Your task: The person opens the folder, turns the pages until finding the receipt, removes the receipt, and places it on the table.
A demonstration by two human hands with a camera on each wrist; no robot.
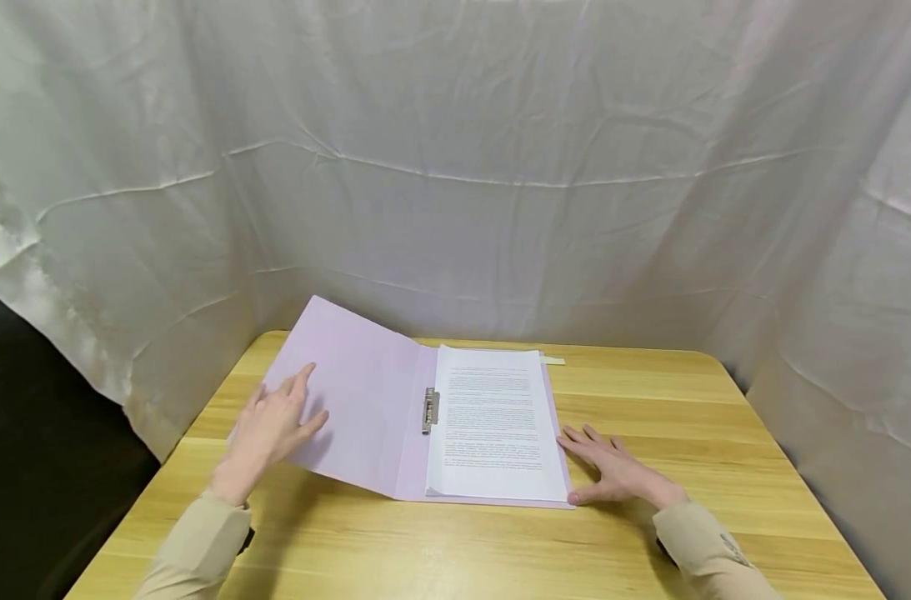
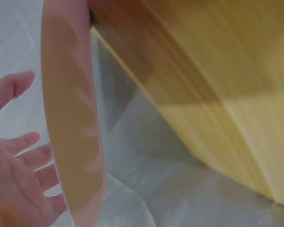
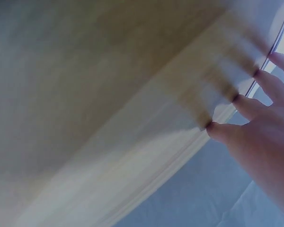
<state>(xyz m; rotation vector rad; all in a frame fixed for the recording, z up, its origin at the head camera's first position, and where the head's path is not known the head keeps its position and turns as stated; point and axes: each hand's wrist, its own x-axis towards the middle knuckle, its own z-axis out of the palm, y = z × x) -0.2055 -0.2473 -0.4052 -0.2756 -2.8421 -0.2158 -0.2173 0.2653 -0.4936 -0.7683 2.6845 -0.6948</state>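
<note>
On table (image 1: 650,400) | lilac folder (image 1: 408,425) | left hand (image 1: 275,417) near cover (image 1: 365,383) | right hand (image 1: 613,472) alongside

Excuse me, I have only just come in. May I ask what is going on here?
A person has an open lilac folder on a wooden table. Its left cover is tilted up off the tabletop. The left hand is over the inside of that cover, fingers spread; contact is hard to tell. The right hand touches the folder's right edge. Printed sheets lie in the right half, beside a metal clip.
</note>
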